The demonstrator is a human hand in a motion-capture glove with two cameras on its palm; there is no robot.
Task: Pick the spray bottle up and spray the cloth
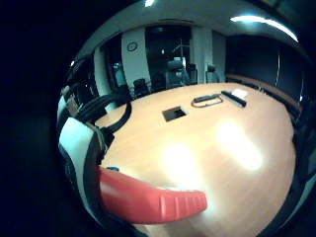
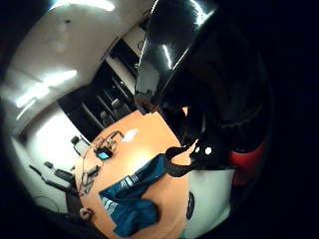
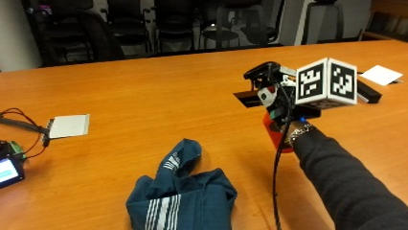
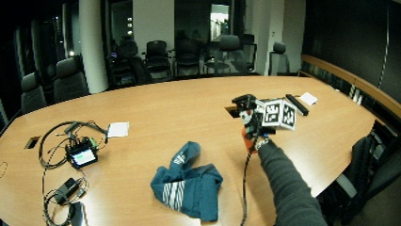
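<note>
A long, oval wooden counter (image 3: 159, 91) fills the scene, seen from just beside the person working at it; at its far left edge sits a small device with a lit screen (image 3: 7, 170), with dark cables (image 3: 22, 122) trailing from it; just to its right lies a flat white card (image 3: 69, 125). Nearer the front edge and toward the middle lies the cloth (image 3: 182, 194), dark teal with white stripes, crumpled into a loose heap with one end folded up toward the centre of the counter. To the right of the cloth, and apart from it, a dark-sleeved arm (image 3: 344, 182) reaches in from the lower right corner; the gloved right hand (image 3: 280, 108) is raised above the counter with its fingers curled around the spray bottle (image 3: 277, 136), whose orange-red body shows just below the hand; the bottle is lifted off the wood, held roughly upright. In the little-finger palm view the bottle's red trigger (image 1: 158, 200) juts out close to the palm, above bare wood. In the thumb-side palm view the cloth lies on the counter beyond the hand. Behind the hand a dark rectangular cable hatch (image 3: 248, 96) is set into the counter; farther right lie a black bar-shaped object (image 3: 368, 93) and a white sheet (image 3: 381, 74); office chairs (image 3: 172, 21) line the far side.
</note>
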